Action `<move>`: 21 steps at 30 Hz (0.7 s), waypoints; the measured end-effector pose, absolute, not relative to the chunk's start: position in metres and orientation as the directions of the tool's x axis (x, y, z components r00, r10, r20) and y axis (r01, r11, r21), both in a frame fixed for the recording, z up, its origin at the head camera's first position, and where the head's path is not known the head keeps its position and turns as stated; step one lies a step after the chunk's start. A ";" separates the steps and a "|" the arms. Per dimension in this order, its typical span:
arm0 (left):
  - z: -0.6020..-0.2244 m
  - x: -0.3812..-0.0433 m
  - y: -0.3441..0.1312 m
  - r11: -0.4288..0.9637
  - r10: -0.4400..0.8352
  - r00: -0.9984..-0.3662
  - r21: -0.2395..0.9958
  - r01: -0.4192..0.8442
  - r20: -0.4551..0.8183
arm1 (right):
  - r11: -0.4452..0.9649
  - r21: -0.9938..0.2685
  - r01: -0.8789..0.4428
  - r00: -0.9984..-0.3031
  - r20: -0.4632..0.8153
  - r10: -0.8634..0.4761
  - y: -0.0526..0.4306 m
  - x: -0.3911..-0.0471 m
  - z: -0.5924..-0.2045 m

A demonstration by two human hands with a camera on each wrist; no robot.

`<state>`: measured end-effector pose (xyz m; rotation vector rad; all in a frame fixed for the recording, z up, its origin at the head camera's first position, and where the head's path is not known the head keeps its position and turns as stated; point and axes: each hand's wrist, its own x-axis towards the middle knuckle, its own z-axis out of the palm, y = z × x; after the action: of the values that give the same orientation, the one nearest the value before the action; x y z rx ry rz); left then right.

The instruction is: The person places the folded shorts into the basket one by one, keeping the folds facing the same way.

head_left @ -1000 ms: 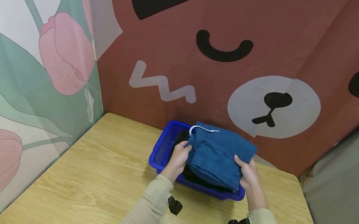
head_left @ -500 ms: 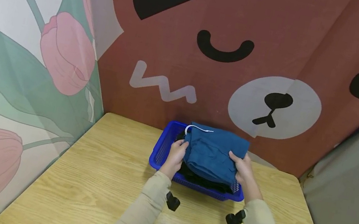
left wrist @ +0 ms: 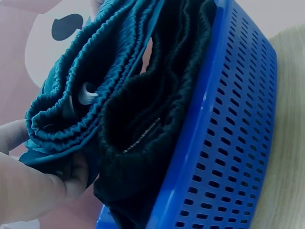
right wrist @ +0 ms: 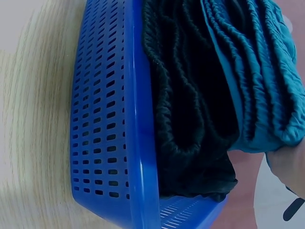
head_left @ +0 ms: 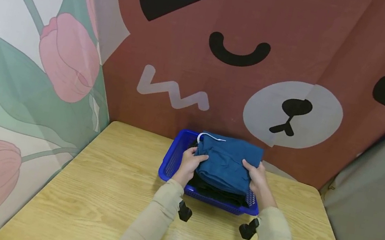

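Note:
A folded pair of blue drawstring pants lies across the top of the blue basket, its white cord showing at the back left corner. My left hand grips the left edge, thumb on top. At the opposite edge, my right hand pinches the cloth with its thumb above and fingers beneath. Under the blue pair sits a folded black garment with a gathered elastic waist, inside the basket. In the right wrist view, the blue waistband stands right beside the black folds.
The perforated basket stands on a light wooden table, near its back edge. Behind rises a brown curtain with a bear print; a tulip-print curtain hangs on the left. Grey cloth drapes at the right.
Both hands have shifted left with the blue pants, lowering their front slightly over the basket. My left thumb now reaches further onto the cloth. The basket has stayed in place.

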<state>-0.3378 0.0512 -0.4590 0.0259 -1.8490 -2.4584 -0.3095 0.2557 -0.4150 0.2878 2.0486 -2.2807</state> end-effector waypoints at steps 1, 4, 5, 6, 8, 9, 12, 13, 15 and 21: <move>-0.472 -0.348 0.052 -0.266 -0.074 -0.997 0.963 0.040 0.021 | -0.108 -0.979 0.173 -0.980 -0.182 0.081 0.256 -0.310 -0.416; -0.523 -0.388 0.058 -0.267 -0.117 -0.992 0.961 0.075 0.045 | -0.085 -0.979 0.185 -0.978 -0.192 0.087 0.256 -0.313 -0.418; -0.539 -0.401 0.060 -0.266 -0.115 -0.993 0.962 0.063 0.033 | -0.079 -0.979 0.190 -0.977 -0.197 0.086 0.256 -0.314 -0.419; -0.550 -0.410 0.061 -0.262 -0.131 -0.991 0.963 0.066 0.032 | -0.075 -0.978 0.195 -0.976 -0.201 0.086 0.256 -0.315 -0.420; -0.564 -0.421 0.063 -0.260 -0.139 -0.989 0.962 0.085 0.050 | -0.067 -0.977 0.204 -0.974 -0.209 0.083 0.255 -0.317 -0.421; -0.567 -0.423 0.063 -0.252 -0.147 -0.988 0.964 0.089 0.052 | -0.066 -0.976 0.207 -0.974 -0.212 0.083 0.255 -0.318 -0.423; -0.568 -0.422 0.062 -0.234 -0.172 -0.984 0.969 0.082 0.042 | -0.052 -0.976 0.212 -0.973 -0.216 0.087 0.254 -0.320 -0.426; -0.566 -0.421 0.062 -0.222 -0.179 -0.984 0.973 0.065 0.025 | -0.047 -0.976 0.214 -0.972 -0.218 0.088 0.254 -0.321 -0.428; -0.571 -0.423 0.062 -0.190 -0.215 -0.976 0.980 0.052 0.010 | -0.022 -0.976 0.215 -0.972 -0.216 0.092 0.253 -0.323 -0.431; -0.608 -0.451 0.065 -0.121 -0.268 -0.963 0.992 0.037 0.003 | 0.065 -0.972 0.224 -0.971 -0.217 0.099 0.254 -0.325 -0.442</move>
<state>-0.4509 0.0650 -0.6084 0.2598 -1.9329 -2.1947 -0.3254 0.2536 -0.4415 0.3391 2.2224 -2.0596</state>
